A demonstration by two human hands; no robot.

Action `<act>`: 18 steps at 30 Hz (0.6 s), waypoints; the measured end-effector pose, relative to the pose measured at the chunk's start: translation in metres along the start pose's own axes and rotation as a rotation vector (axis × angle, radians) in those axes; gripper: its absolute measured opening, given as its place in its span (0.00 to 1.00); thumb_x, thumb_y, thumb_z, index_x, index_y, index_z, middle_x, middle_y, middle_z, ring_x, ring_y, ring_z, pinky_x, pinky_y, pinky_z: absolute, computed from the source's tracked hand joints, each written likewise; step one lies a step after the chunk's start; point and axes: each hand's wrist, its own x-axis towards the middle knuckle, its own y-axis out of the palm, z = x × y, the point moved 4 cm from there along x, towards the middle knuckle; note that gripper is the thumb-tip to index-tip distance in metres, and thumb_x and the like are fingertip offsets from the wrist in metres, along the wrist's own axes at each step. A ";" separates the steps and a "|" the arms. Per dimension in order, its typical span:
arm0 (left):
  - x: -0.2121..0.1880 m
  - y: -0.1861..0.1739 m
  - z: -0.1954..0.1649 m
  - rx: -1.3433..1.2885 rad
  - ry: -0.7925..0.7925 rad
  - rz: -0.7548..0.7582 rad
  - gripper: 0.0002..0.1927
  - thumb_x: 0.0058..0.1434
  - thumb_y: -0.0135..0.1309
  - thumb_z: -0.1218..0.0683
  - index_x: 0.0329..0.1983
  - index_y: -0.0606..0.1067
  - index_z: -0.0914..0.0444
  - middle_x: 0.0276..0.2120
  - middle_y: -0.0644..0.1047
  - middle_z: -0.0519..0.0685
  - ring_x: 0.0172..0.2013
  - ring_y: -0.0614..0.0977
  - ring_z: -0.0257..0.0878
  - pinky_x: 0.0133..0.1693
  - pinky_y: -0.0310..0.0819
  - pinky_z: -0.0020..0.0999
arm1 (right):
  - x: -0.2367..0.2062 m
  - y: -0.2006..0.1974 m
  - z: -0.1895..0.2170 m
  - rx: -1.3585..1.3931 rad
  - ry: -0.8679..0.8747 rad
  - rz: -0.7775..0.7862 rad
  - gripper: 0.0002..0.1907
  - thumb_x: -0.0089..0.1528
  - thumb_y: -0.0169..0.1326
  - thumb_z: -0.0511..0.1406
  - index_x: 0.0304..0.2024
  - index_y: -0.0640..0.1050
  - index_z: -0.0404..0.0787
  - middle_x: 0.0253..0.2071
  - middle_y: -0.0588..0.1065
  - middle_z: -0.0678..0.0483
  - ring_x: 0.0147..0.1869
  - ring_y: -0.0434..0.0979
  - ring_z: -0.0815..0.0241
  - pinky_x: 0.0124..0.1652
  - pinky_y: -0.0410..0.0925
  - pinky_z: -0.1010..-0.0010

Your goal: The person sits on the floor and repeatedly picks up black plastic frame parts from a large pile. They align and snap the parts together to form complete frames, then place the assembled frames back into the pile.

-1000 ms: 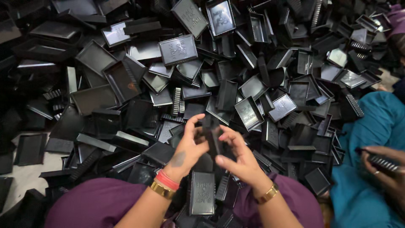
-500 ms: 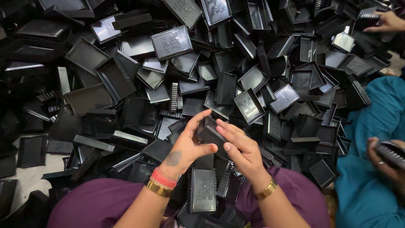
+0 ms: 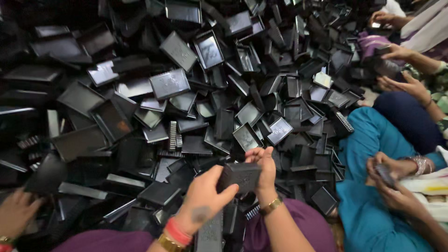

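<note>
I hold a small black plastic box [image 3: 240, 176] between both hands, above my lap. My left hand [image 3: 203, 198] grips its left end, thumb on the near side. My right hand [image 3: 263, 170] wraps over its right end, fingers curled on top. Another black tray [image 3: 210, 233] lies between my knees, below the hands. A huge heap of black plastic trays and lids [image 3: 186, 98] spreads in front of me.
A person in teal clothes [image 3: 373, 205] sits at my right, hands on a small black part [image 3: 387, 175]. Further people's hands [image 3: 401, 70] work at the upper right. Another hand [image 3: 16, 212] reaches in at the lower left. My purple-clad legs [image 3: 107, 240] fill the bottom edge.
My view has swung toward the right, showing more people. My hands have closed the black box together and lifted it slightly; the right hand now curls over its end.
</note>
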 end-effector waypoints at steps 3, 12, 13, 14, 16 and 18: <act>-0.017 -0.014 0.003 -0.152 0.065 0.466 0.29 0.57 0.65 0.45 0.56 0.77 0.67 0.42 0.83 0.52 0.43 0.84 0.39 0.47 0.77 0.34 | 0.003 0.012 0.011 -0.913 -0.476 -0.061 0.15 0.64 0.56 0.43 0.44 0.79 0.38 0.39 0.77 0.52 0.47 0.74 0.56 0.46 0.67 0.63; 0.011 -0.018 0.049 -0.769 0.121 -0.183 0.44 0.56 0.65 0.51 0.72 0.56 0.60 0.56 0.72 0.43 0.55 0.75 0.36 0.56 0.70 0.35 | -0.062 0.056 0.024 -0.411 0.022 0.279 0.11 0.62 0.60 0.36 0.44 0.80 0.36 0.38 0.76 0.55 0.41 0.73 0.64 0.42 0.68 0.71; 0.015 -0.014 0.052 -0.844 0.094 -0.183 0.44 0.56 0.65 0.52 0.72 0.56 0.59 0.53 0.75 0.44 0.52 0.76 0.36 0.55 0.71 0.35 | -0.073 0.065 0.030 -0.357 0.011 0.471 0.09 0.65 0.58 0.35 0.44 0.80 0.35 0.40 0.77 0.55 0.44 0.74 0.66 0.46 0.68 0.72; 0.019 -0.010 0.055 -0.948 0.059 -0.199 0.39 0.58 0.64 0.51 0.70 0.61 0.60 0.50 0.75 0.45 0.49 0.77 0.36 0.51 0.72 0.36 | -0.080 0.074 0.035 -0.300 -0.001 0.663 0.09 0.68 0.56 0.35 0.44 0.80 0.34 0.41 0.78 0.55 0.47 0.75 0.67 0.50 0.69 0.74; 0.028 -0.006 0.060 -1.156 -0.005 -0.231 0.31 0.62 0.61 0.49 0.67 0.70 0.63 0.45 0.76 0.48 0.41 0.79 0.38 0.44 0.74 0.37 | -0.064 0.077 0.041 -0.296 -0.048 0.465 0.11 0.70 0.53 0.35 0.44 0.82 0.33 0.43 0.81 0.54 0.48 0.78 0.66 0.50 0.70 0.74; 0.035 -0.011 0.071 -1.290 -0.098 -0.335 0.25 0.62 0.57 0.47 0.59 0.71 0.60 0.43 0.78 0.47 0.39 0.81 0.37 0.40 0.76 0.38 | -0.037 0.081 0.038 -0.354 -0.059 0.275 0.13 0.69 0.52 0.37 0.46 0.81 0.33 0.43 0.81 0.53 0.48 0.79 0.64 0.50 0.70 0.72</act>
